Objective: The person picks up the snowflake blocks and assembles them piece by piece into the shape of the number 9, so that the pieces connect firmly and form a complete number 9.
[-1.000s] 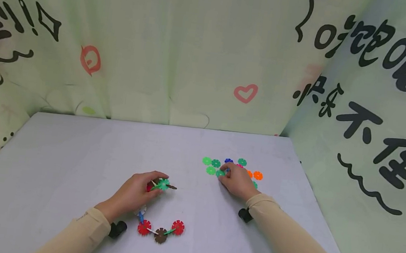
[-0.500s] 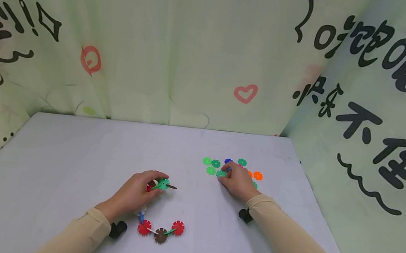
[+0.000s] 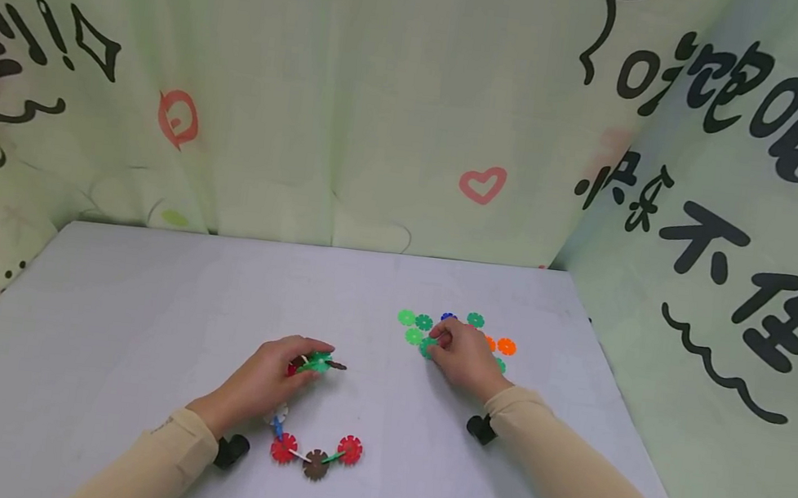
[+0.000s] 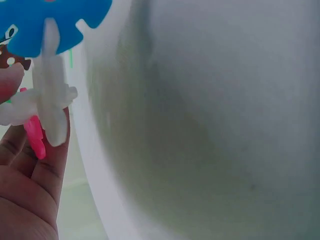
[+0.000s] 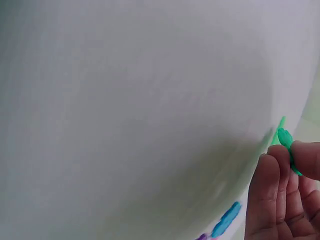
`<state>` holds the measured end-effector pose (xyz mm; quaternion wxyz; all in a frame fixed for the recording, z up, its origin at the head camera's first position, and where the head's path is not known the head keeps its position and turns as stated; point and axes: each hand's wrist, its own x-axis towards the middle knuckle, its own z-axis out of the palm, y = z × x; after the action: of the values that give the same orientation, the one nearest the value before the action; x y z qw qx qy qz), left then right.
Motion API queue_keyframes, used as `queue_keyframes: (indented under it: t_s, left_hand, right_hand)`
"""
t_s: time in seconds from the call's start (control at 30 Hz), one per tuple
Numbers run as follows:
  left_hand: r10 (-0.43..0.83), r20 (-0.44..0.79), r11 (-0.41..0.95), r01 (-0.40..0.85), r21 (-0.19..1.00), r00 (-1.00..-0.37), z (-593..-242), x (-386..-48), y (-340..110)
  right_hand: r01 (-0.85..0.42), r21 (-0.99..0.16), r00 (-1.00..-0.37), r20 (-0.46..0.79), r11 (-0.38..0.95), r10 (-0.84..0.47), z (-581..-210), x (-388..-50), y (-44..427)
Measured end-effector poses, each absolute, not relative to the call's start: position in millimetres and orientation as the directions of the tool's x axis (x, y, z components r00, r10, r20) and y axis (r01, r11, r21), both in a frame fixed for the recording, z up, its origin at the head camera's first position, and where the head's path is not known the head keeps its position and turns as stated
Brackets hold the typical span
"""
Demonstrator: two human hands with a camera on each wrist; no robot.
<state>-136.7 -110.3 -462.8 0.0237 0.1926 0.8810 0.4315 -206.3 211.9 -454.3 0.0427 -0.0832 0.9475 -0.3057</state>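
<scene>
My left hand point(image 3: 267, 369) grips part of a chain of slotted snowflake discs, with a green disc point(image 3: 319, 361) between thumb and fingers. Close up in the left wrist view, a blue disc point(image 4: 60, 30) slots into a white disc point(image 4: 52, 100), with pink and brown ones beside them. The chain's other end curves over the table with red, white, brown and green discs, among them a brown disc point(image 3: 316, 465). My right hand point(image 3: 468, 359) pinches a green snowflake disc point(image 5: 286, 139) between thumb and fingers, at the loose discs; the hand hides some of them.
Loose discs lie around the right hand: light green discs point(image 3: 407, 317), a dark green disc point(image 3: 475, 320), an orange disc point(image 3: 507, 347) and a partly hidden blue one. The white table point(image 3: 142, 294) meets printed curtains at the back and sides.
My right hand has pinched a green disc and drawn it slightly left and nearer, out of its earlier spot. The left hand and its chain have hardly moved.
</scene>
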Motion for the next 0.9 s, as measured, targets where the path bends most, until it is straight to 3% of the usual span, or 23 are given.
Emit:
queue_keyframes:
  t_s: [0.47,0.63,0.9]
  left_hand:
    - [0.312,0.099,0.565,0.268,0.781,-0.945,-460.9,-138.9,-106.4]
    - [0.341,0.133,0.538,0.309,0.784,-0.930,-463.6,-141.3,-106.4]
    - [0.376,0.210,0.546,0.399,0.737,-0.902,-462.7,-142.4,-106.0]
  right_hand:
    - [-0.190,-0.830,-0.904,-0.061,0.525,-0.424,-439.5,-161.9,148.9]
    - [-0.159,-0.879,-0.894,-0.066,0.449,-0.444,-437.0,-157.4,134.1]
    - [-0.143,-0.884,-0.898,-0.073,0.445,-0.433,-435.3,-156.9,124.6]
